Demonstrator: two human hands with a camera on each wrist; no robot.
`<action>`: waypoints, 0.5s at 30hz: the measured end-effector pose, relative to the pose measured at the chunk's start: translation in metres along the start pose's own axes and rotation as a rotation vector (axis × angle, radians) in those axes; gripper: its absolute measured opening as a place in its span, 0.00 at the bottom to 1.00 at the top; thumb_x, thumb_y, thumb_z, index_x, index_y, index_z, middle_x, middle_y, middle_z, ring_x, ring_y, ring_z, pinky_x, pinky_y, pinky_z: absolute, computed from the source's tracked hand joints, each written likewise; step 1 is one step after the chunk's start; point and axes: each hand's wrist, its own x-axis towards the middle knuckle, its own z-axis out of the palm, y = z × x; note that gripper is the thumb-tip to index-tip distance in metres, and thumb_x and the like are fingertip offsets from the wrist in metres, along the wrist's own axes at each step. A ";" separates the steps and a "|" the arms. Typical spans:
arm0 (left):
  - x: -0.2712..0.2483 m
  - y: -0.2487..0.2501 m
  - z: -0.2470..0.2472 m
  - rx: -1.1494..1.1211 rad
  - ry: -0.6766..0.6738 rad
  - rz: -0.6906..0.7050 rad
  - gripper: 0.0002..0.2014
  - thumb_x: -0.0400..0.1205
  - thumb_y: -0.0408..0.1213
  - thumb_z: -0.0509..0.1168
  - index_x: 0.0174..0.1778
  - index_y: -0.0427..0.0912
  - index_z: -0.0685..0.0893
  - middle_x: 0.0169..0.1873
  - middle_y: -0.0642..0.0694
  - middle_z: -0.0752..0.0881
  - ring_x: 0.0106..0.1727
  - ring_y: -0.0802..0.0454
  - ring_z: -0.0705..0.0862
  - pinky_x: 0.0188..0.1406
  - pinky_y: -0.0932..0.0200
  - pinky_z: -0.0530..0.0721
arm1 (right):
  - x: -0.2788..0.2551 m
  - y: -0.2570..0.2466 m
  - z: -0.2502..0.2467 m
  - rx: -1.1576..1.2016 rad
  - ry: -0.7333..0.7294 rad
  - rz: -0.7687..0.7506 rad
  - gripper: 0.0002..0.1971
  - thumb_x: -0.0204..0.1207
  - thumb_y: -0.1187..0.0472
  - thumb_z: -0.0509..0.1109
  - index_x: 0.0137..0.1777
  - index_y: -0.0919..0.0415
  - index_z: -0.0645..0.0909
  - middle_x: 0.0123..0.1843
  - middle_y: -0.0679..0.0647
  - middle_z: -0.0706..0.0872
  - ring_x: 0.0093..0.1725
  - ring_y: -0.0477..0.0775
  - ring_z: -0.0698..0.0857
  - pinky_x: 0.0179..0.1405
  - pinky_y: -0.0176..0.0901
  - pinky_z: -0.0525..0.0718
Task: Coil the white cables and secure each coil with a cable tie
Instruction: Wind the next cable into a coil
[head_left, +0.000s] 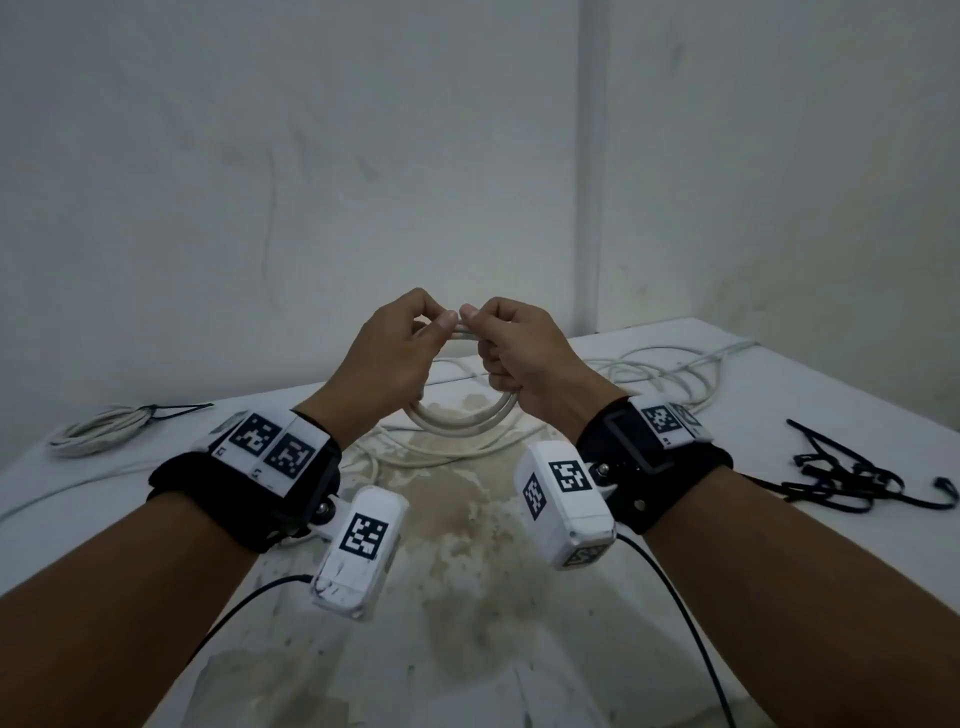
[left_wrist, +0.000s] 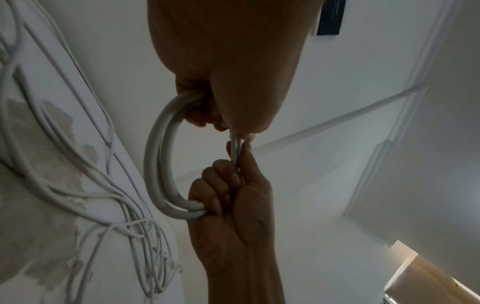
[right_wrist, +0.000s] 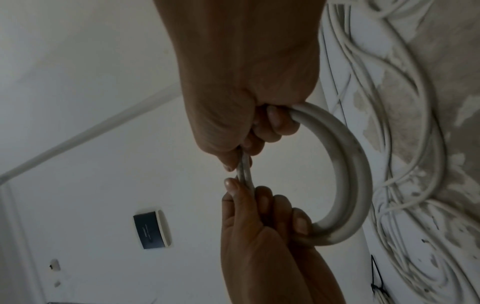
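A small coil of white cable (head_left: 457, 421) hangs in the air above the table, held by both hands. My left hand (head_left: 436, 325) pinches the top of the loop between thumb and forefinger, with its lower fingers curled round the coil's left side. My right hand (head_left: 483, 332) pinches the top right beside it, thumbs nearly touching, and grips the coil's right side. In the left wrist view the coil (left_wrist: 155, 164) arcs between the left hand (left_wrist: 228, 123) and right hand (left_wrist: 233, 164). The right wrist view shows the same coil (right_wrist: 355, 174), the right hand (right_wrist: 241, 152) and the left hand (right_wrist: 249, 197).
Loose white cable (head_left: 660, 374) sprawls over the stained white table (head_left: 519, 623) behind and under the hands. A coiled cable (head_left: 98, 431) bound with a black tie lies at the far left. A pile of black cable ties (head_left: 852, 478) lies at the right. Walls close off the back.
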 end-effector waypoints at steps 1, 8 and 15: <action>0.000 0.002 0.005 -0.001 0.000 0.004 0.12 0.88 0.45 0.61 0.48 0.38 0.79 0.28 0.43 0.77 0.23 0.49 0.72 0.17 0.61 0.74 | -0.003 -0.001 -0.005 -0.007 0.008 0.008 0.16 0.83 0.58 0.70 0.33 0.58 0.73 0.22 0.49 0.65 0.20 0.45 0.57 0.17 0.33 0.56; 0.000 0.016 0.038 -0.051 0.047 -0.029 0.11 0.86 0.43 0.64 0.44 0.39 0.81 0.28 0.46 0.79 0.20 0.56 0.68 0.23 0.60 0.67 | -0.026 0.000 -0.029 -0.075 0.089 0.038 0.13 0.83 0.53 0.70 0.41 0.58 0.76 0.22 0.47 0.72 0.20 0.45 0.64 0.19 0.37 0.64; -0.002 0.030 0.075 -0.082 0.016 -0.059 0.10 0.86 0.43 0.65 0.40 0.42 0.81 0.32 0.40 0.81 0.23 0.52 0.69 0.25 0.57 0.66 | -0.049 -0.007 -0.092 -0.285 0.265 0.128 0.19 0.85 0.47 0.64 0.45 0.63 0.83 0.36 0.58 0.90 0.29 0.53 0.86 0.33 0.43 0.86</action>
